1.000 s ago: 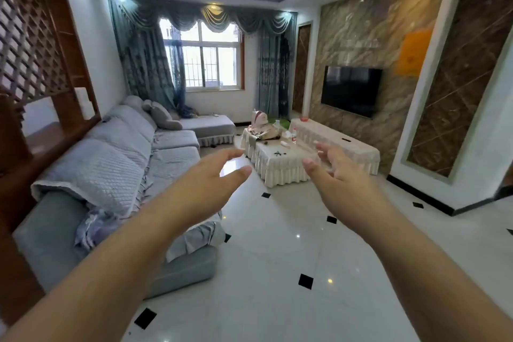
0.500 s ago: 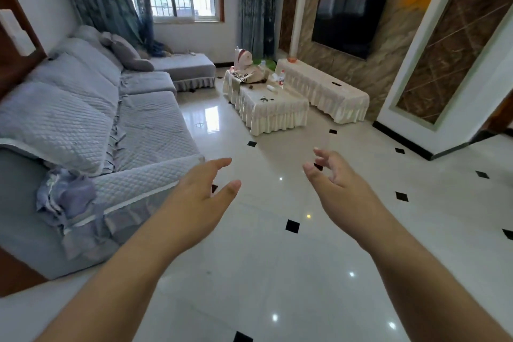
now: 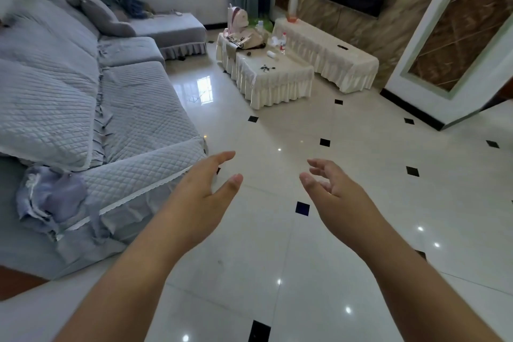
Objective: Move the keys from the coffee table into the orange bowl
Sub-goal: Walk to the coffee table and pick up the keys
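Over the shiny floor (image 3: 361, 147) I hold my left hand (image 3: 202, 191) and right hand (image 3: 333, 189) out, fingers spread, empty. Far ahead, keys (image 3: 266, 67) lie on the coffee table (image 3: 277, 83); orange bowl (image 3: 291, 19) sits beyond.

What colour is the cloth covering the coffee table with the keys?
Cream, with a pleated skirt: the coffee table cloth shows in the head view, the dark keys lying on it.

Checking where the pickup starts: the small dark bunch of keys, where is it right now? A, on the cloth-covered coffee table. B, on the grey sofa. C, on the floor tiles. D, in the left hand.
A: the keys lie on the coffee table, far ahead of both empty, open hands, left hand and right hand.
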### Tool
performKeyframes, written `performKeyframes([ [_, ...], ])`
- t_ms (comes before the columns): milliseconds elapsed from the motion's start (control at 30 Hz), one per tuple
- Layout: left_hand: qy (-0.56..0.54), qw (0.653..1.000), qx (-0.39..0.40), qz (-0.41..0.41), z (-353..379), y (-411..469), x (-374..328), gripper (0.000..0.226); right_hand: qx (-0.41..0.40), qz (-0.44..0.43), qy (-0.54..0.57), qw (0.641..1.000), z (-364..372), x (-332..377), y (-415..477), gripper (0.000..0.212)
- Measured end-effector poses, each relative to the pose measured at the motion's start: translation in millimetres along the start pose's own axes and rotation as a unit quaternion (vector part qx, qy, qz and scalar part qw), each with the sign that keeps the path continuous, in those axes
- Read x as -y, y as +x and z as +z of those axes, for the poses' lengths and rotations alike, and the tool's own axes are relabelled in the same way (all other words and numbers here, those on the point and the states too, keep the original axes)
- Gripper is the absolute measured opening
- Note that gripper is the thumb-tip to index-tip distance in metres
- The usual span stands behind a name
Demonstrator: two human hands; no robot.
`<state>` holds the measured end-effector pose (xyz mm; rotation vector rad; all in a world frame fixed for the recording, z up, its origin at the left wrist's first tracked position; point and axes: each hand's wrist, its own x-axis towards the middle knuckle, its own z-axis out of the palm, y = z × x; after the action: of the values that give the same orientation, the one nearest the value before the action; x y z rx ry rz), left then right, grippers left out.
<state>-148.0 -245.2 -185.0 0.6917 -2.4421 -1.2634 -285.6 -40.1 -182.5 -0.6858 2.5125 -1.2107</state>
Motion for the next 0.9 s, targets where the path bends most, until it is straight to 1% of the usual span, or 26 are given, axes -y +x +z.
performKeyframes([
  [233, 0.007, 1.0, 0.021, -0.005, -3, 51, 17, 0.045, -0.002, 0.008, 0.011, 1.0, 11, 0, 49, 0.05],
  [433, 0.023, 0.999, 0.016, -0.017, 9, 102, 19, 0.049, 0.001, 0.005, 0.021, 1.0, 5, -17, 103, 0.052],
  [600, 0.038, 0.999, 0.002, -0.023, 38, 157, 4, 0.048, 0.017, -0.009, 0.032, 0.999, -10, -37, 169, 0.053],
  [733, 0.061, 0.998, 0.004, -0.021, 62, 205, -20, 0.05, 0.026, -0.011, 0.047, 0.998, -34, -50, 229, 0.053],
  [900, 0.07, 0.997, -0.014, -0.031, 94, 265, -49, 0.05, 0.039, -0.019, 0.052, 0.998, -68, -62, 298, 0.053],
])
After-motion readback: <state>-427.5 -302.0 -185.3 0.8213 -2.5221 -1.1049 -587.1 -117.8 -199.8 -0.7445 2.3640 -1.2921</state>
